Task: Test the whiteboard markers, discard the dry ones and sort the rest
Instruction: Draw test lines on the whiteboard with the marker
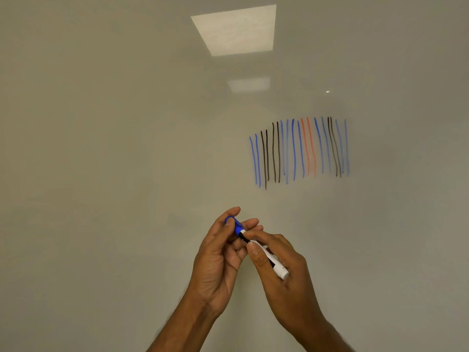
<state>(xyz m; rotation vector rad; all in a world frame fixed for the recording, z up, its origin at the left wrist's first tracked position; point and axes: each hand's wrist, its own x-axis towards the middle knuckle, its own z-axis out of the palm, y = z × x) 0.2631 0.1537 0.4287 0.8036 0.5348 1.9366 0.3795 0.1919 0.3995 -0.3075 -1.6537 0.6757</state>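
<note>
I hold one whiteboard marker in front of the whiteboard (127,148). Its white barrel (278,269) runs down to the right through my right hand (281,273), whose thumb and fingers curl round it. Its blue cap (234,224) sits at the upper left end, pinched between the thumb and fingers of my left hand (218,257). The cap sits at the barrel's end; whether it is fully seated I cannot tell. On the board, up and to the right, stands a row of several vertical test strokes (299,151) in blue, black and red.
The glossy whiteboard fills the whole view and reflects a bright ceiling light panel (236,30) at the top. No other markers, bins or trays are in sight.
</note>
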